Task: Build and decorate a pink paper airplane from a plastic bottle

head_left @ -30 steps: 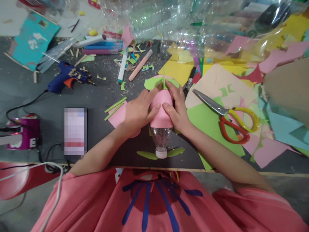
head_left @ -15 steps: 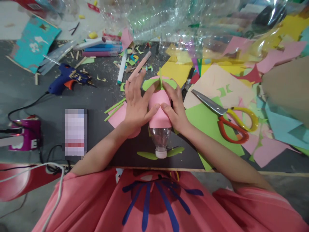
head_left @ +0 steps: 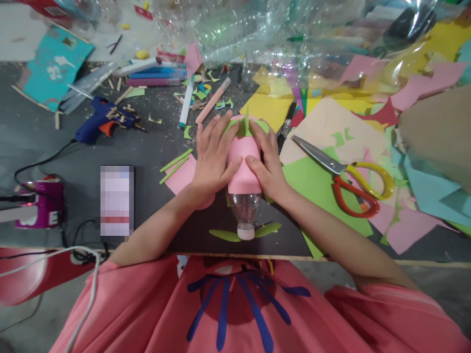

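A clear plastic bottle wrapped in pink paper [head_left: 244, 169] lies on the dark table with its white cap [head_left: 245, 232] toward me. Green paper leaves [head_left: 246, 127] sit on its far end. My left hand [head_left: 213, 157] lies on the bottle's left side, fingers stretched over the green leaves, thumb on the pink paper. My right hand [head_left: 268, 164] grips the right side, thumb on the pink paper and fingers curled round the far end. Two green leaf cutouts [head_left: 225, 236] lie beside the cap.
Scissors with yellow and red handles [head_left: 349, 179] rest on green paper at right. A blue glue gun [head_left: 105, 119] lies at left, markers [head_left: 158, 68] behind it. A blurred phone-like slab [head_left: 115, 201], a purple device [head_left: 37, 203] and cables sit near the front edge. Coloured paper scraps and clear bottles crowd the back.
My left hand's fingers, spread and raised half a second ago, have come down flat over the green leaves. The right hand and bottle have barely moved.
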`<state>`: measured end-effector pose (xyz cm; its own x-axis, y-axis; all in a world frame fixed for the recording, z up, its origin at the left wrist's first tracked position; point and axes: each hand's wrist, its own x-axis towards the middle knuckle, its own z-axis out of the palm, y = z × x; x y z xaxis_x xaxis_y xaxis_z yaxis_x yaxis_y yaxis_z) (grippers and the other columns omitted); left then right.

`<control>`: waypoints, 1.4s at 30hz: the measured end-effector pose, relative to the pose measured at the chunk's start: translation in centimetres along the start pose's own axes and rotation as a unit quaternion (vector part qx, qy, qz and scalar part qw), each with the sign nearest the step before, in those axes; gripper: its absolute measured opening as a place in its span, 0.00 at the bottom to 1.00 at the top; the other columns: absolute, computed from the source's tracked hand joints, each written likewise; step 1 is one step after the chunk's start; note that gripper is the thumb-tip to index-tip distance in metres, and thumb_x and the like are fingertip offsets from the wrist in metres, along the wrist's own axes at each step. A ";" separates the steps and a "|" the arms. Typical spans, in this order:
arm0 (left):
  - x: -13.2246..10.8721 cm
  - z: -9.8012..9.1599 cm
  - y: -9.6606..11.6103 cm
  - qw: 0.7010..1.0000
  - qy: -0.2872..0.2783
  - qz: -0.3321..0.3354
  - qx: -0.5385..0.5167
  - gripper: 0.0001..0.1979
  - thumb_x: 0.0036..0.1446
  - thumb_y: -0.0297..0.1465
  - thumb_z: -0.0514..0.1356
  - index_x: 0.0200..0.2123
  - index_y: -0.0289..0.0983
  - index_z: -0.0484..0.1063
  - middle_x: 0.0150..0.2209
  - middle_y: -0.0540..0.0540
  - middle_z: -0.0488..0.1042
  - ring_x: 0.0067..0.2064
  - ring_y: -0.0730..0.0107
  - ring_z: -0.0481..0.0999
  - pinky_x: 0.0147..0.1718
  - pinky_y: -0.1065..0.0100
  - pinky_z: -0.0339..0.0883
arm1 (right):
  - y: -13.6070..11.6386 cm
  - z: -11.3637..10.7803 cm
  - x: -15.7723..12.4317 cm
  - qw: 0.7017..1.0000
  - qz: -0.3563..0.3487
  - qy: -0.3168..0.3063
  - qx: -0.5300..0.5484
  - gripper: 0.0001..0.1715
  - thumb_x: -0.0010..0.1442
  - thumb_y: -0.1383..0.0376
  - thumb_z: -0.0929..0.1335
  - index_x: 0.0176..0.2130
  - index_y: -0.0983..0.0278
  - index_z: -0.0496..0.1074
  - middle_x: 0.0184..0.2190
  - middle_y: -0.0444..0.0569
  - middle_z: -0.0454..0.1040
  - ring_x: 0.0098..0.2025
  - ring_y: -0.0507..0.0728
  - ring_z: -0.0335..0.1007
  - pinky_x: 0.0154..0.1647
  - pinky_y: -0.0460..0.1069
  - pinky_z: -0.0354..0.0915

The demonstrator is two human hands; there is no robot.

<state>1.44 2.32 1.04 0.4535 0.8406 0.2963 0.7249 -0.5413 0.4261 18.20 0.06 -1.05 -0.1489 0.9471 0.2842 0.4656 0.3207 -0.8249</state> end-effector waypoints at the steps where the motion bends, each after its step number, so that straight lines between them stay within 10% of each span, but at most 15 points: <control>1: 0.0 0.1 -0.1 1.000 0.002 0.009 -0.005 0.31 0.63 0.51 0.37 0.63 0.43 0.52 0.65 0.41 0.57 0.68 0.58 0.50 0.67 0.49 0.37 | 0.0 0.0 0.0 1.000 -0.001 0.002 -0.004 0.35 0.62 0.43 0.57 0.64 0.50 0.53 0.66 0.46 0.54 0.70 0.63 0.41 0.69 0.68 0.40; 13: -0.2 1.1 -1.5 0.996 0.052 0.063 -0.046 0.30 0.63 0.51 0.38 0.63 0.43 0.53 0.66 0.41 0.56 0.68 0.54 0.52 0.66 0.50 0.39 | 0.3 0.2 -0.1 0.999 -0.022 -0.007 -0.038 0.35 0.64 0.45 0.54 0.65 0.52 0.47 0.67 0.49 0.49 0.71 0.64 0.39 0.68 0.70 0.41; 19: -0.4 0.7 -1.2 0.993 0.050 0.065 -0.082 0.32 0.63 0.50 0.42 0.65 0.42 0.42 0.64 0.40 0.58 0.67 0.56 0.54 0.66 0.53 0.40 | -0.2 -0.1 -0.4 0.998 -0.033 0.040 -0.033 0.42 0.63 0.46 0.57 0.66 0.51 0.31 0.69 0.50 0.41 0.71 0.65 0.37 0.68 0.69 0.45; 26: -0.4 0.6 -1.0 0.993 0.045 0.064 -0.085 0.31 0.64 0.49 0.42 0.65 0.42 0.41 0.63 0.41 0.60 0.66 0.58 0.55 0.66 0.54 0.41 | -1.2 0.2 -0.3 0.986 -0.094 0.131 -0.050 0.40 0.62 0.53 0.60 0.67 0.49 0.35 0.67 0.49 0.46 0.70 0.64 0.41 0.69 0.66 0.44; 30: -0.4 0.6 -0.9 0.993 0.047 0.069 -0.081 0.30 0.65 0.48 0.42 0.65 0.42 0.42 0.62 0.41 0.61 0.65 0.58 0.56 0.66 0.54 0.42 | -1.0 0.4 -0.4 0.992 -0.082 0.101 0.002 0.38 0.64 0.53 0.59 0.66 0.53 0.37 0.63 0.55 0.55 0.67 0.63 0.53 0.68 0.64 0.50; 42: -0.5 1.1 -1.2 0.993 0.039 0.079 -0.076 0.29 0.66 0.46 0.39 0.65 0.41 0.41 0.62 0.40 0.61 0.65 0.59 0.57 0.66 0.54 0.42 | -0.2 0.5 -0.4 0.995 -0.058 0.048 0.069 0.38 0.63 0.48 0.60 0.65 0.53 0.40 0.67 0.53 0.51 0.69 0.63 0.47 0.68 0.67 0.48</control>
<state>0.87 2.57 -0.54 0.5093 0.7445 0.4316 0.5584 -0.6675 0.4926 17.75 -0.32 -1.26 -0.1081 0.9008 0.4205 0.3242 0.4318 -0.8417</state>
